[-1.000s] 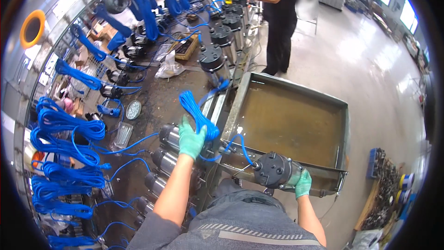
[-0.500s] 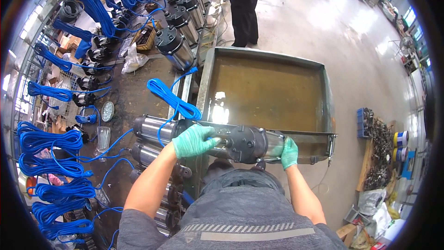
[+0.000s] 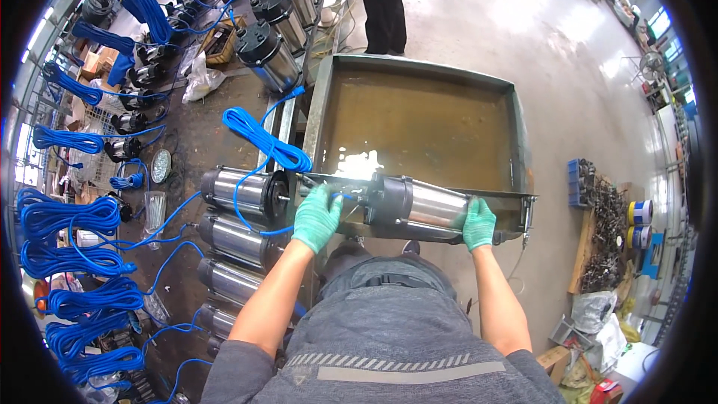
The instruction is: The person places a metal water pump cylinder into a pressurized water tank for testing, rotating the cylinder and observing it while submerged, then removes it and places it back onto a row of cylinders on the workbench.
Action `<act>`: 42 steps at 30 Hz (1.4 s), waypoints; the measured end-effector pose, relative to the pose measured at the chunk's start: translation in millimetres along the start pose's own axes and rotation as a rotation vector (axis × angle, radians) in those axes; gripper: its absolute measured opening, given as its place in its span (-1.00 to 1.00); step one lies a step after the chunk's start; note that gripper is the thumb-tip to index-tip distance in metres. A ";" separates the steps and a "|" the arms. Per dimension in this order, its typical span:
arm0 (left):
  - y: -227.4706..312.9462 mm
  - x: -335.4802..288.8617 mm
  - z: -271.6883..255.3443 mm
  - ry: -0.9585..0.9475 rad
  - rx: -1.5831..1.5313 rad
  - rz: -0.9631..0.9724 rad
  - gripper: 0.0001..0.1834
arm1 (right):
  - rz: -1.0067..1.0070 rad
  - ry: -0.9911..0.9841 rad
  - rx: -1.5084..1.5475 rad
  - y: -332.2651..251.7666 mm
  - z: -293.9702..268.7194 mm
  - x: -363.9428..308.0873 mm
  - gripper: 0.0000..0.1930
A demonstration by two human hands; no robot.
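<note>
A submersible pump (image 3: 426, 203), a shiny steel cylinder with a black end cap, lies sideways over the near rim of a metal water tank (image 3: 323, 97). My right hand (image 3: 479, 223), in a green glove, grips its right end. My green-gloved left hand (image 3: 316, 218) is closed beside the black end. The pump's blue cable (image 3: 258, 234) runs into that hand and emerges toward the cap; the fingertips are partly hidden. The cable's coiled bundle (image 3: 265, 138) lies at the tank's left edge.
Several steel pumps (image 3: 235, 238) lie on the workbench (image 3: 217, 131) at left, with blue cable coils (image 3: 71, 217) beyond. More pumps (image 3: 269, 56) stand upright at the far left. Past the tank stands another person (image 3: 385, 0). A blue crate (image 3: 574, 182) sits on the floor at right.
The pump has turned and shifted slightly, showing more steel body on the right. My left hand has moved off its black end to the left. The person beyond shows less of the arm.
</note>
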State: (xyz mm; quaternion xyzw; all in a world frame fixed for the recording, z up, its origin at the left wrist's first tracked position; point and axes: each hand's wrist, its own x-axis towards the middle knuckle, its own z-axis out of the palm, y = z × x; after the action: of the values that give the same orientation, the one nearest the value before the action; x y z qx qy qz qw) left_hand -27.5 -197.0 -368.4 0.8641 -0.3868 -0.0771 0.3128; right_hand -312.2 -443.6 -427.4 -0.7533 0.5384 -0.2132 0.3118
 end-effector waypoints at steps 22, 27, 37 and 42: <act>-5.5 -64.8 58.3 -0.818 0.178 -0.048 -0.54 | 0.008 -0.001 0.177 6.3 -4.6 -3.5 -0.64; -22.8 -55.5 51.1 -0.595 0.120 -0.341 -0.53 | -0.014 -0.005 0.123 4.9 -3.4 -4.0 -0.65; -41.6 -29.3 62.0 -0.289 -1.594 -0.884 -0.50 | -0.101 0.037 -0.104 -26.2 0.5 -11.2 -0.67; -57.1 -27.3 81.8 -0.116 -1.299 -0.936 -0.65 | -0.064 -0.012 -0.192 -48.2 9.2 -17.8 -0.68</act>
State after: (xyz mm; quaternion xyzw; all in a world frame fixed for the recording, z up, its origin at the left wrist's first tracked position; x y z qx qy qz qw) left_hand -41.6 -187.9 -470.4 0.5765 0.1222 -0.4549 0.6677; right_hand -279.3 -413.8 -400.0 -0.7979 0.5299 -0.1660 0.2346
